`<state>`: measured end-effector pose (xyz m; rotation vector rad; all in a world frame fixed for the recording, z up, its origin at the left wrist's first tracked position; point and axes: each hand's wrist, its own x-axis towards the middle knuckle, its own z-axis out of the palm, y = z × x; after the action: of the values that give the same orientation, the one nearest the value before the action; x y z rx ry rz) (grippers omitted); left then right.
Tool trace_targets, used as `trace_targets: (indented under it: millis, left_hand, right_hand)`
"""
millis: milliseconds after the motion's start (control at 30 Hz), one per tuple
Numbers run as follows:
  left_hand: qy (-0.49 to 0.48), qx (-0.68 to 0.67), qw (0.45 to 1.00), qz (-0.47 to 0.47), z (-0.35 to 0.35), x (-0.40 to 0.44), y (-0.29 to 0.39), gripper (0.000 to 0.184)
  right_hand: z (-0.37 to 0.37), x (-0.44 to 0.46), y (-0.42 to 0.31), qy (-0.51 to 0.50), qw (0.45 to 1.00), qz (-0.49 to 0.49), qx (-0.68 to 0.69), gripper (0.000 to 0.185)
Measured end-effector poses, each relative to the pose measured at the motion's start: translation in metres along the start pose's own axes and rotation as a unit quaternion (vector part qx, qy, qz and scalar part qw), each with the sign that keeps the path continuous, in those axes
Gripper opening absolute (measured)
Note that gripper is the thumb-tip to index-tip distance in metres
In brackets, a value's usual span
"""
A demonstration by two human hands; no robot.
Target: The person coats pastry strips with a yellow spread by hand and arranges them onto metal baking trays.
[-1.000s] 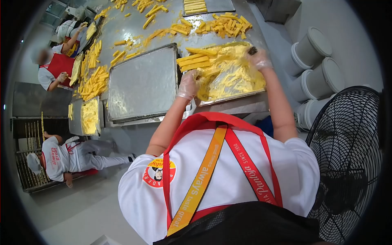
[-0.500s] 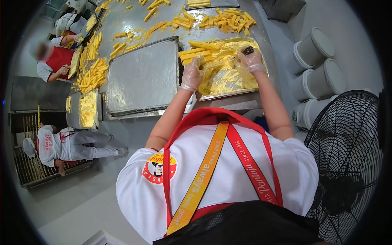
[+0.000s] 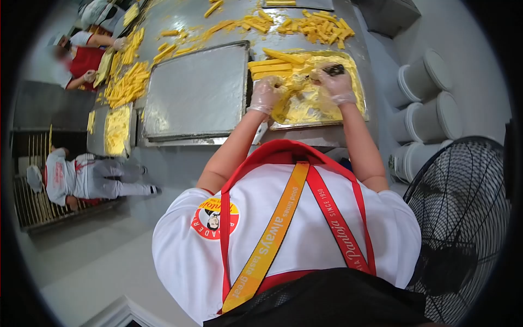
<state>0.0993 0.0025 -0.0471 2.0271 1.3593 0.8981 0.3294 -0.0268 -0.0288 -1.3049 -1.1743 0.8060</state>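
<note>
My gloved left hand [image 3: 266, 94] is closed around one end of a yellow baked stick [image 3: 295, 83] coated with pale spread, above the left part of a shallow metal tray [image 3: 310, 126]. My gloved right hand [image 3: 336, 87] is closed on a dark-handled tool [image 3: 334, 70] whose working end is hidden; it is close to the stick's far end. Soft yellow spread [image 3: 313, 106] covers the tray's bottom in smears. Several plain yellow sticks [image 3: 271, 68] lie across the tray's upper left corner, just beyond my left hand.
A flat metal tray [image 3: 196, 92] lies left of mine on the steel table. Loose yellow sticks [image 3: 321, 28] are piled beyond. Across the table a co-worker [image 3: 81, 60] handles sticks; another person [image 3: 81, 177] bends at a rack. White buckets [image 3: 427, 73] and a black fan [image 3: 457, 218] stand right.
My right hand has turned, and the dark tool shows more to the right. The stick's far end now reaches nearer to my right hand. The whole view has shifted slightly.
</note>
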Motion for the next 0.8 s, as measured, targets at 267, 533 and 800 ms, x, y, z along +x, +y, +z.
trace_targets:
  millis: [267, 533, 800]
  left_hand:
    - [-0.002, -0.024, 0.999, -0.027, -0.006, -0.006, 0.025, 0.013]
    - [0.066, -0.046, 0.997, 0.004, -0.044, -0.026, 0.027, 0.010]
    - [0.362, 0.237, 0.902, -0.017, -0.254, -0.032, -0.098, 0.015]
  right_hand:
    - [-0.017, 0.012, -0.016, 0.100, 0.906, 0.012, -0.410, 0.028]
    - [-0.017, 0.009, -0.014, -0.029, 0.929, 0.167, -0.329, 0.030]
    - [0.007, -0.017, 0.004, 0.106, 0.961, 0.075, -0.243, 0.044]
